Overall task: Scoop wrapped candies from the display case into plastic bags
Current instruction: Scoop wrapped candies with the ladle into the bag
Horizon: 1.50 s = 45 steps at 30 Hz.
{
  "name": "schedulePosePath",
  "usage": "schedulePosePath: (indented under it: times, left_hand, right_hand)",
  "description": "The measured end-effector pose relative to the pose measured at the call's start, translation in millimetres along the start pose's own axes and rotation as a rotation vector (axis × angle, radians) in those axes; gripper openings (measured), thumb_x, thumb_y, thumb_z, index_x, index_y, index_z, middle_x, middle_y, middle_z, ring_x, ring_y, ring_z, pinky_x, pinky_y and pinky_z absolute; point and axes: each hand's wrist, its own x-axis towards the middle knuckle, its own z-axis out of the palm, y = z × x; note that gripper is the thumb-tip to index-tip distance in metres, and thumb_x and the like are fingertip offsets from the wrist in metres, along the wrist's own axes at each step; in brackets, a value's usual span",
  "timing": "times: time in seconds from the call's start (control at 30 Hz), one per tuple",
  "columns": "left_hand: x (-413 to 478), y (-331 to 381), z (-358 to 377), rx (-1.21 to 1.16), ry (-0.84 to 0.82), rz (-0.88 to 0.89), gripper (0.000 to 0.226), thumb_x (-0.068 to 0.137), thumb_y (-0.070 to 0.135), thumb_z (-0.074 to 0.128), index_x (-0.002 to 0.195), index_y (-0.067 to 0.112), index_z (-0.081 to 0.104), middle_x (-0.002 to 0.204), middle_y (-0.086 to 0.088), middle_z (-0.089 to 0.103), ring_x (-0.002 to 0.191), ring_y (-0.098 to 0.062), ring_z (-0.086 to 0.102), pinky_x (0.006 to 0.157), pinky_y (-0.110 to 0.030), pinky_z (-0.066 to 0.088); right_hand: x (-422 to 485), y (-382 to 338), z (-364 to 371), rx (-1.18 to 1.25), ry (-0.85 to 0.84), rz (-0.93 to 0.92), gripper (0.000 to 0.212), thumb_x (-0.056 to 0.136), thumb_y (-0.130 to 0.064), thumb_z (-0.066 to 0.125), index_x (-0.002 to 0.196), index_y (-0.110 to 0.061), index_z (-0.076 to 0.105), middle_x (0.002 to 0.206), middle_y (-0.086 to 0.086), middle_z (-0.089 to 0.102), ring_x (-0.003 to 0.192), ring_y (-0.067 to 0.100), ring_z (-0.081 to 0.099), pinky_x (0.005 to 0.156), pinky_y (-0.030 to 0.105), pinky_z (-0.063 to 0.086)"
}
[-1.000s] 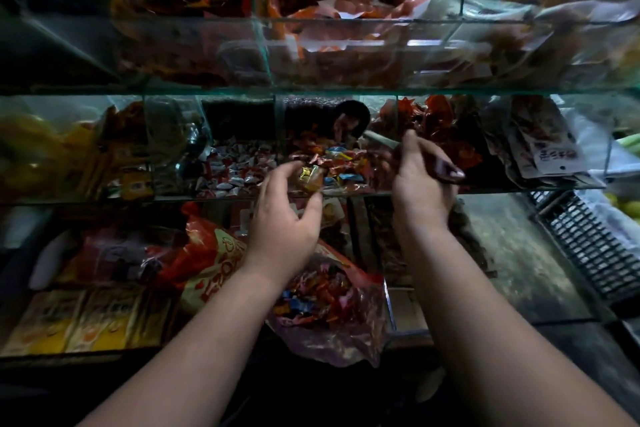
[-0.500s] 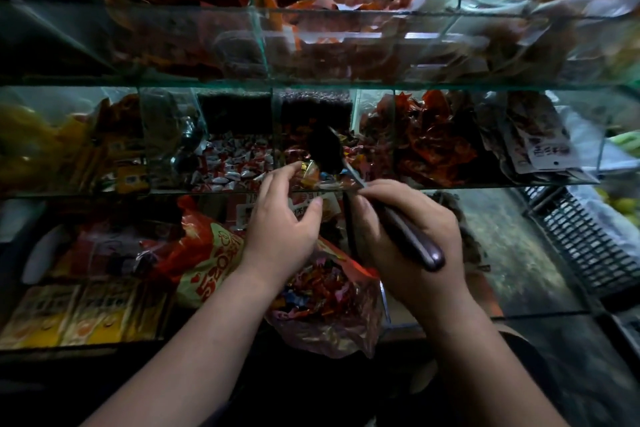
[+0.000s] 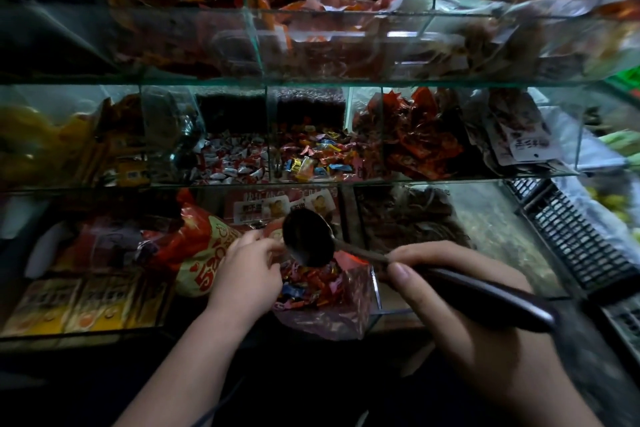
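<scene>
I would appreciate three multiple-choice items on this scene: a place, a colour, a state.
1. Where is the bowl of the ladle? A) over the mouth of the plastic bag B) in a middle-shelf compartment C) on the top shelf
2. Wrappers just left of the mixed candies are: A) green B) white and red C) black
3. The plastic bag is: A) empty B) knotted shut C) held open, partly filled
Answers: A, the right hand holds it above the bag; B, white-and-red candies fill that compartment; C, the left hand pinches its rim, candies inside.
</scene>
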Motion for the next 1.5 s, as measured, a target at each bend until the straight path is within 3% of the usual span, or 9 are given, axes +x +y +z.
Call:
schedulePosePath:
  times: [0.07, 0.33, 0.53, 0.77, 0.9, 1.1, 1.23, 1.37, 1.5]
  left_hand:
    - [-1.1, -3.7, 3.1, 0.008, -0.007, -0.034, 0.046, 0.095, 0.014, 0.058, 0.14, 0.021, 0.06, 0.154, 0.003, 0.045, 0.142, -0.019, 0.04, 0.116, -0.036, 0.036]
    - [-13.3, -8.8, 15.8, -0.098, -0.021, 0.027, 0.066, 0.089, -0.004, 0.05, 0.151, 0.017, 0.044, 0.158, 0.006, 0.038, 0.143, -0.014, 0.038, 0.113, -0.022, 0.026]
    - [-22.9, -14.3, 22.4, -0.198, -0.066, 0.039, 0.074, 0.09, -0.004, 0.046, 0.157, 0.026, 0.033, 0.16, 0.02, 0.027, 0.141, 0.002, 0.029, 0.098, 0.003, 0.011]
    - [-23.6, -17.2, 19.8, -0.264, -0.09, 0.038, 0.073, 0.092, -0.005, 0.044, 0.157, 0.025, 0.032, 0.154, 0.025, 0.027, 0.132, 0.014, 0.023, 0.094, 0.01, 0.012]
    - [-24.6, -18.3, 19.2, -0.283, -0.119, 0.027, 0.074, 0.092, -0.002, 0.046, 0.158, 0.026, 0.029, 0.156, 0.026, 0.024, 0.134, 0.014, 0.022, 0.096, 0.007, 0.014]
    - [-19.6, -11.3, 12.4, -0.292, -0.13, 0.012, 0.076, 0.093, 0.004, 0.055, 0.16, 0.027, 0.025, 0.161, 0.018, 0.021, 0.146, -0.003, 0.025, 0.119, -0.025, 0.024]
    - [-27.0, 0.8, 2.5, -0.25, -0.044, 0.035, 0.075, 0.093, 0.008, 0.061, 0.157, 0.032, 0.029, 0.157, 0.023, 0.021, 0.146, -0.007, 0.026, 0.119, -0.031, 0.03]
    - [-37.6, 18.7, -5.7, -0.325, 0.245, 0.311, 0.046, 0.093, 0.007, 0.063, 0.137, 0.019, 0.058, 0.139, 0.018, 0.046, 0.134, -0.001, 0.043, 0.111, -0.022, 0.037]
    - [-33.1, 38.5, 7.7, -0.222, 0.049, 0.37, 0.043, 0.1, 0.029, 0.055, 0.143, 0.022, 0.054, 0.145, 0.016, 0.046, 0.138, 0.002, 0.035, 0.115, -0.016, 0.026]
  right_hand:
    - [-9.1, 6.2, 5.1, -0.05, 0.206, -0.093, 0.008, 0.091, -0.037, 0.068, 0.085, -0.036, 0.074, 0.082, -0.019, 0.075, 0.074, -0.004, 0.071, 0.066, 0.008, 0.05]
    - [30.4, 68.0, 80.3, -0.295, -0.16, 0.004, 0.018, 0.089, -0.028, 0.07, 0.107, -0.026, 0.071, 0.104, -0.008, 0.067, 0.1, 0.015, 0.065, 0.086, 0.034, 0.053]
    - [35.5, 94.7, 112.7, -0.085, 0.13, 0.292, 0.018, 0.087, -0.043, 0.066, 0.086, -0.027, 0.076, 0.081, -0.014, 0.074, 0.08, -0.001, 0.069, 0.074, 0.022, 0.055]
    - [39.0, 99.3, 120.0, 0.257, 0.192, 0.579, 0.014, 0.088, -0.031, 0.076, 0.074, -0.033, 0.078, 0.074, -0.015, 0.075, 0.073, 0.001, 0.07, 0.072, 0.025, 0.056]
    - [30.0, 93.3, 106.9, 0.457, 0.38, 0.648, 0.017, 0.091, -0.033, 0.072, 0.08, -0.044, 0.077, 0.077, -0.017, 0.077, 0.074, -0.004, 0.072, 0.068, 0.018, 0.055]
    - [19.8, 90.3, 89.9, 0.893, 0.472, 0.799, 0.016, 0.094, -0.019, 0.07, 0.088, -0.004, 0.073, 0.08, 0.025, 0.076, 0.077, 0.04, 0.077, 0.06, 0.04, 0.063]
    - [12.5, 89.2, 72.1, 0.902, 0.524, 0.754, 0.018, 0.095, -0.022, 0.069, 0.082, -0.013, 0.076, 0.081, 0.024, 0.076, 0.079, 0.04, 0.077, 0.062, 0.037, 0.063]
    - [4.9, 78.1, 49.5, 0.92, 0.583, 0.7, 0.018, 0.094, -0.022, 0.07, 0.077, -0.022, 0.078, 0.081, 0.02, 0.077, 0.08, 0.039, 0.077, 0.064, 0.037, 0.063]
    - [-2.3, 61.9, 29.2, 0.927, 0.624, 0.612, 0.02, 0.09, -0.005, 0.071, 0.072, -0.012, 0.077, 0.071, 0.017, 0.075, 0.076, 0.043, 0.076, 0.061, 0.035, 0.062]
